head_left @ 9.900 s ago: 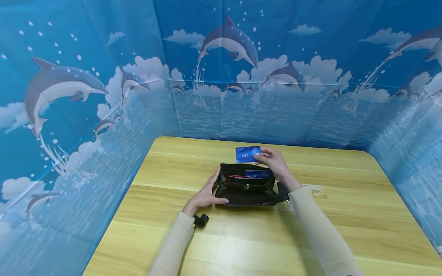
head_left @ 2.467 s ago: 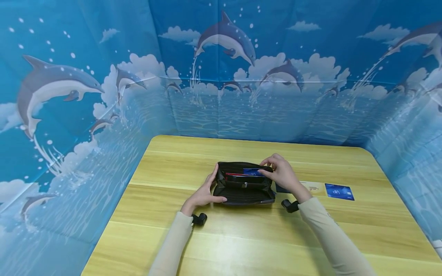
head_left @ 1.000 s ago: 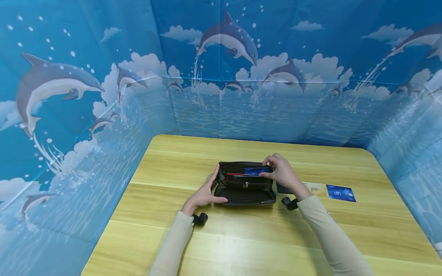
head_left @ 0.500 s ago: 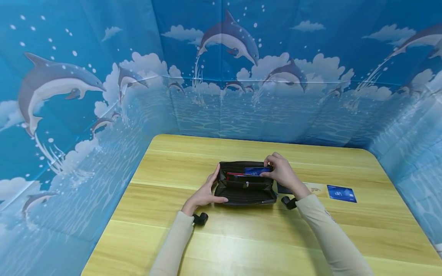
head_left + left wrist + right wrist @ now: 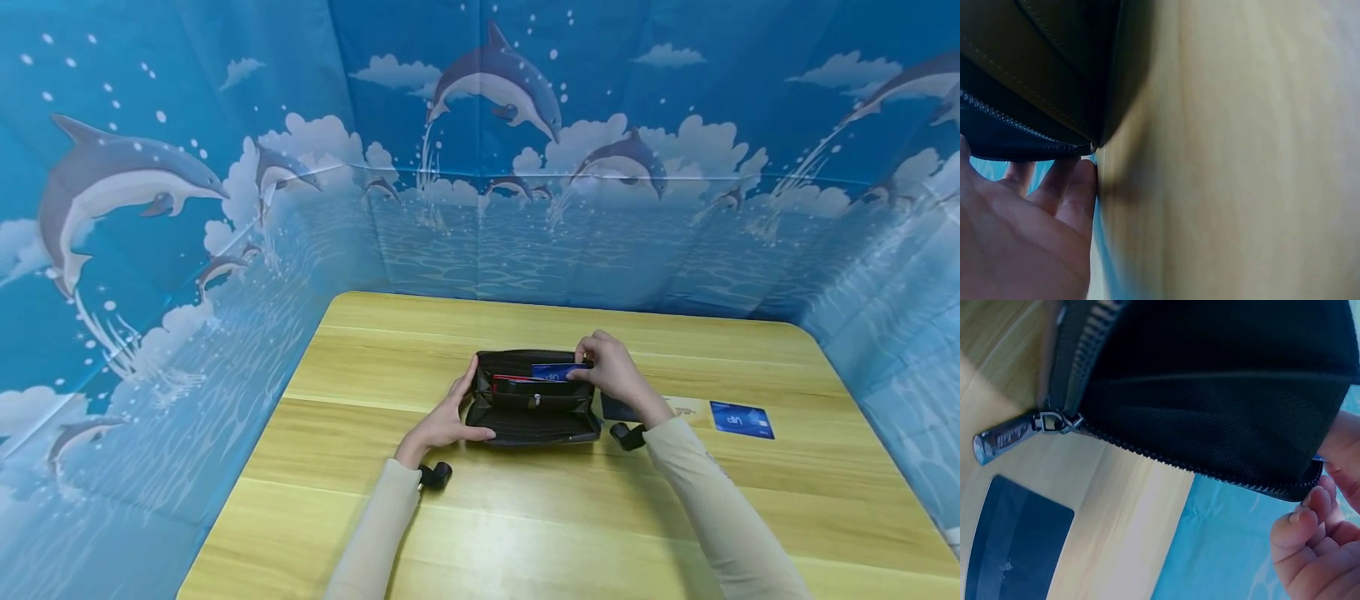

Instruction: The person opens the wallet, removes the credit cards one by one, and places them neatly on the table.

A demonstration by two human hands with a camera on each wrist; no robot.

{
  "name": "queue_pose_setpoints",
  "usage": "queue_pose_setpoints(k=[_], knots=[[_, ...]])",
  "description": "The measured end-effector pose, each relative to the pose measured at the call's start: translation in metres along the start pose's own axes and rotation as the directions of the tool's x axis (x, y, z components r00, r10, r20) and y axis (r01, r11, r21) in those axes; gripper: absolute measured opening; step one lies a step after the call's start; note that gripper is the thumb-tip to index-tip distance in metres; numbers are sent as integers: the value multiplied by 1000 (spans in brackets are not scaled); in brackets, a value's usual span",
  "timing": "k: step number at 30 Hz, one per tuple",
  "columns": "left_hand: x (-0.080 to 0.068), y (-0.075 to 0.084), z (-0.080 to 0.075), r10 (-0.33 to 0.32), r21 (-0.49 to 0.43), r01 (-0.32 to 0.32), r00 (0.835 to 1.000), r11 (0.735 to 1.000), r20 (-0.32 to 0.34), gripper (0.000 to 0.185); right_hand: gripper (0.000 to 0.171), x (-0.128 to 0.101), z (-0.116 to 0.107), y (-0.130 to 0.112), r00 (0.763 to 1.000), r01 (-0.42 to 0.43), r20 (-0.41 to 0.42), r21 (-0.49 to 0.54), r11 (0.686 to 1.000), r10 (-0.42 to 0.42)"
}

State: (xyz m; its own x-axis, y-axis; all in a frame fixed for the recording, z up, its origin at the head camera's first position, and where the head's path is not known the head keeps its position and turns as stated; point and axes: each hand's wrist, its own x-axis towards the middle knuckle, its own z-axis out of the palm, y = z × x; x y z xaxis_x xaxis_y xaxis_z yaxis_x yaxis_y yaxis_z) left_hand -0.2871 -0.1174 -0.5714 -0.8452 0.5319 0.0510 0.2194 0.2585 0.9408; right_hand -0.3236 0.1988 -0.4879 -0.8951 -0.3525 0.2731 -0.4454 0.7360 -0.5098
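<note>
the head view looks forward and down over the surface [image 5: 525, 517] from above. both wrist views sit very close beside the wallet [image 5: 534, 398], which all three share.

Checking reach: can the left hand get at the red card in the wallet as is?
Probably yes. The left hand grips the wallet's left end, the red card sits exposed nearby, and the right hand is off to the right.
</note>
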Motion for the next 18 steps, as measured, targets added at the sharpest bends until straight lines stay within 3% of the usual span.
queue_pose_setpoints(k=[16,18], knots=[[-1,1,0,-19,1,19,1000,1000,-2,116,23,-2,-4,8,993,-119,42,171,978,113],[-2,6,-1,-19,3,19,1000,1000,5,116,24,-3,-5,7,991,-134,52,188,973,126]])
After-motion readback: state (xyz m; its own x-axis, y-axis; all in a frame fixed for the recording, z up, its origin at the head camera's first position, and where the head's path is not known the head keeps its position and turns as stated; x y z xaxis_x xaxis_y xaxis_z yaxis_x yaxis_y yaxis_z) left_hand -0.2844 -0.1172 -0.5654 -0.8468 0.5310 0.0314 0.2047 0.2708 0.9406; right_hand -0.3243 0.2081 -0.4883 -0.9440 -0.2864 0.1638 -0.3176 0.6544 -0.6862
